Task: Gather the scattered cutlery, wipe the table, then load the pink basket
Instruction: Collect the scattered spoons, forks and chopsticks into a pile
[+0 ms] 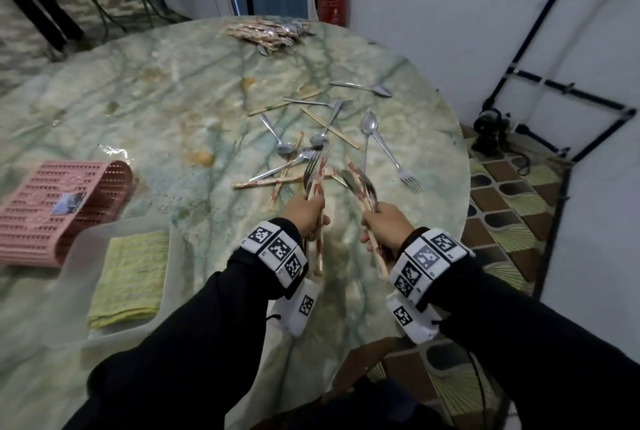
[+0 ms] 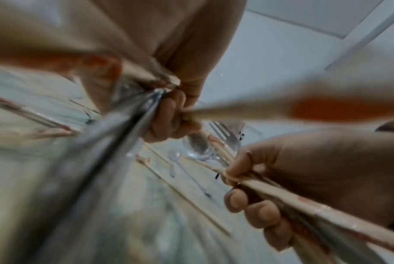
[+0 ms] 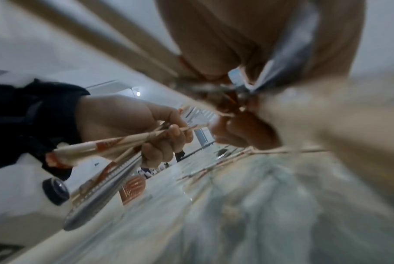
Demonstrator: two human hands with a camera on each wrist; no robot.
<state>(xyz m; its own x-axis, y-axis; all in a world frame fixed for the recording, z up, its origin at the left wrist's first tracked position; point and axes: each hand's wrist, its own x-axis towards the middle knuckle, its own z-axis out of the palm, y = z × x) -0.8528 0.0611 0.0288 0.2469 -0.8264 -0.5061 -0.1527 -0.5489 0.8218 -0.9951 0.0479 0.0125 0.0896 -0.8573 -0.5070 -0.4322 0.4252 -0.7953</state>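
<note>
Above table [image 1: 173,90], both hands gripping cutlery

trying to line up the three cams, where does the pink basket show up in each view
Head: the pink basket lies on its side at the left edge of the table.
Left wrist: a small ribbed shape behind the fork may be it; too blurred to tell.
Right wrist: low centre-left, its rounded perforated end shows below the left hand.
Shared landmark: the left hand's cutlery bundle, in all three.
</note>
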